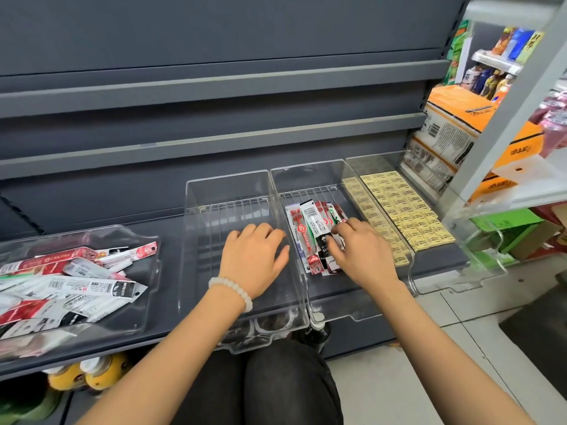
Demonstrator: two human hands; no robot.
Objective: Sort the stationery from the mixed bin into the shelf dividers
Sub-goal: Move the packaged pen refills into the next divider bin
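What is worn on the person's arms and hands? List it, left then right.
Left hand: bare, with a white beaded bracelet of round, milky beads around the wrist. Right hand: bare, no ring, watch or bracelet visible. Both forearms show no sleeves.

Stacked orange-and-white cardboard cartons (454,139) sit at the right of the frame, with colourful drink bottles (487,79) on a shelf above. Yellow-capped bottles (89,374) stand lower left.
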